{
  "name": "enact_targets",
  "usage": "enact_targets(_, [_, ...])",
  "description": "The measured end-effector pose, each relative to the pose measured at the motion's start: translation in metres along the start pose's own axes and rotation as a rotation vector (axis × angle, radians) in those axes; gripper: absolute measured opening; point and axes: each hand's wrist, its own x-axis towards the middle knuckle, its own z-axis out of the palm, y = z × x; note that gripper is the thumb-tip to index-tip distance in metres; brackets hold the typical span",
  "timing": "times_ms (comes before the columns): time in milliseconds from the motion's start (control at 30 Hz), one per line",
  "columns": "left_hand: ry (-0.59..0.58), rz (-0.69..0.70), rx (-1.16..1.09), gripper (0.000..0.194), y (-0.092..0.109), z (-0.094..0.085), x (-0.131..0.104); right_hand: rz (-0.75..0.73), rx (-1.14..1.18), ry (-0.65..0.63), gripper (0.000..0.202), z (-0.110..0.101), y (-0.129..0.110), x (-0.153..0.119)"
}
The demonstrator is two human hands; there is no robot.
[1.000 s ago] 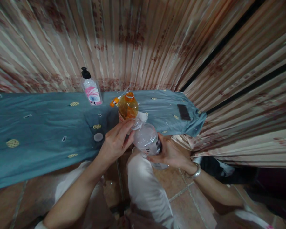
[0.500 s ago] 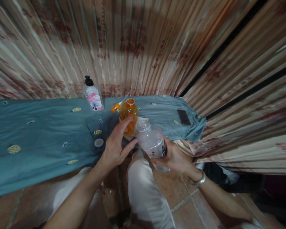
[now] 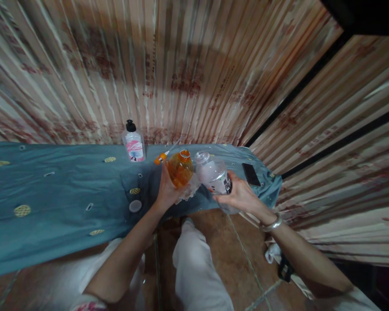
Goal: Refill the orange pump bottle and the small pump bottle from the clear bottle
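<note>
My left hand (image 3: 168,188) is wrapped round the lower left side of an open orange bottle (image 3: 180,169). My right hand (image 3: 239,193) grips a large clear bottle (image 3: 213,175) with a dark and white label. The clear bottle is uncapped and tilted, its mouth up and to the left, close to the orange bottle's mouth. Something clear and crinkled (image 3: 190,191) lies beneath the orange bottle. Behind my left hand, an orange pump top (image 3: 161,158) with a thin tube rests on the cloth. A round whitish cap (image 3: 135,206) lies left of my left hand.
A blue-green patterned cloth (image 3: 61,185) covers the long surface. On it stand a pink-labelled bottle with a black top (image 3: 135,147) at the back and a dark phone (image 3: 251,174) at the right. Pleated curtains (image 3: 181,65) hang behind. My legs and floor tiles show below.
My left hand has closed round the orange bottle. My right hand has raised the clear bottle beside it, bringing the two mouths nearer. The view has shifted slightly.
</note>
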Motion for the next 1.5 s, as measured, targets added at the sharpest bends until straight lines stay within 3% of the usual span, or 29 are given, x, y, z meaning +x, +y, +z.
enact_targets(200, [0.048,0.046,0.063,0.107,0.002,0.005,0.002,-0.035,-0.063,0.021,0.076,-0.012,0.005,0.012])
enact_targets(867, [-0.062,0.093,0.194,0.115,-0.002,0.008,0.004,-0.160,-0.297,0.080,0.078,-0.031,0.038,0.032])
enact_targets(1033, [-0.067,0.053,0.168,0.121,-0.005,0.011,0.006,-0.212,-0.344,0.118,0.078,-0.031,0.043,0.036])
enact_targets(1233, [-0.047,0.019,0.170,0.115,-0.004,0.015,0.009,-0.282,-0.414,0.131,0.091,-0.036,0.049,0.040])
enact_targets(1500, [-0.054,-0.003,0.163,0.115,-0.001,0.017,0.010,-0.352,-0.521,0.191,0.091,-0.040,0.053,0.040])
